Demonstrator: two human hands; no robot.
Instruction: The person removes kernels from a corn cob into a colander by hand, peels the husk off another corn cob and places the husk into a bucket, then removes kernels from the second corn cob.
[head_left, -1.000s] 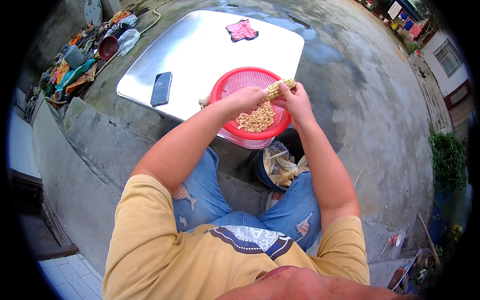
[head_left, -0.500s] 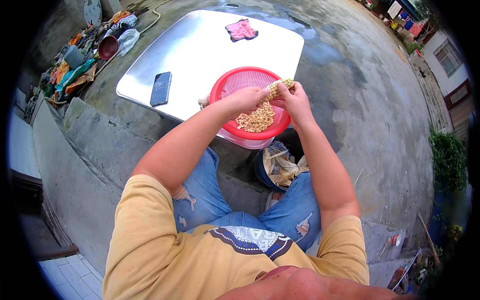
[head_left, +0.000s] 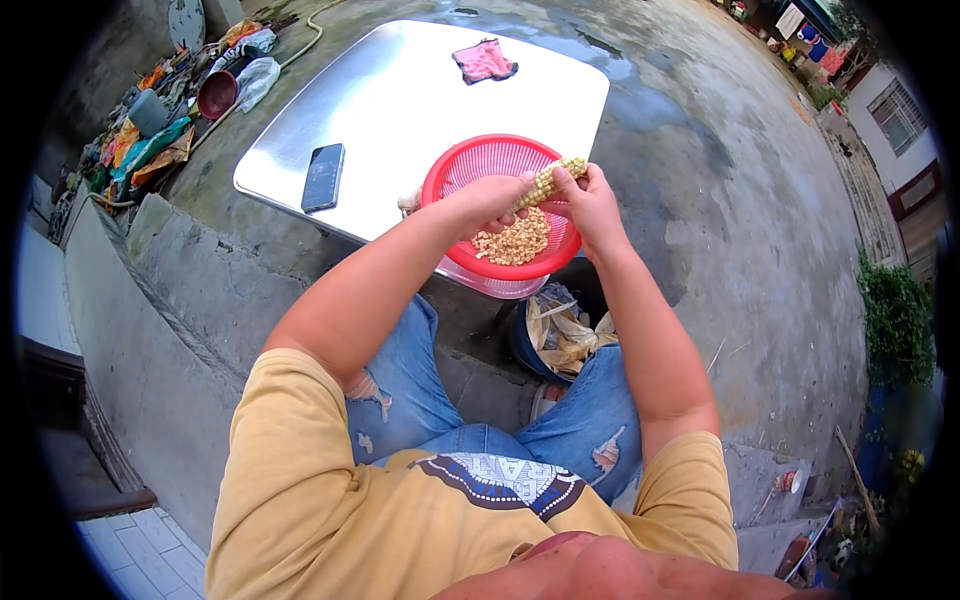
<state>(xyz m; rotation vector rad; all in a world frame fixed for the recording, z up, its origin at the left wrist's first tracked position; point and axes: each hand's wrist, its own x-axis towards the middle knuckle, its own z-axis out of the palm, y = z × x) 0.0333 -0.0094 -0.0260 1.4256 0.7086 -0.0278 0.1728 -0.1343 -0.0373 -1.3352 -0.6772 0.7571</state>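
Observation:
A corn cob (head_left: 548, 183) is held slantwise above a red plastic strainer basket (head_left: 492, 268). My left hand (head_left: 494, 198) has its fingers wrapped round the cob's lower left end. At the upper right end, my right hand (head_left: 592, 207) grips the same cob, its thumb pressed on the top side. Loose corn kernels (head_left: 517, 240) lie heaped in the near part of the basket. Part of the basket's inside is hidden behind my hands.
The basket stands at the near edge of a shiny metal table (head_left: 400, 100). A phone (head_left: 323, 177) and a pink cloth (head_left: 485, 61) lie on it. Below, between my knees, a dark bucket (head_left: 522, 345) contains dry corn husks (head_left: 568, 338). Cluttered items (head_left: 150, 125) line the left wall.
My left fingers have shifted slightly along the cob, and a little more of its surface shows between my hands. Both hands keep hold of it; the basket stays in place.

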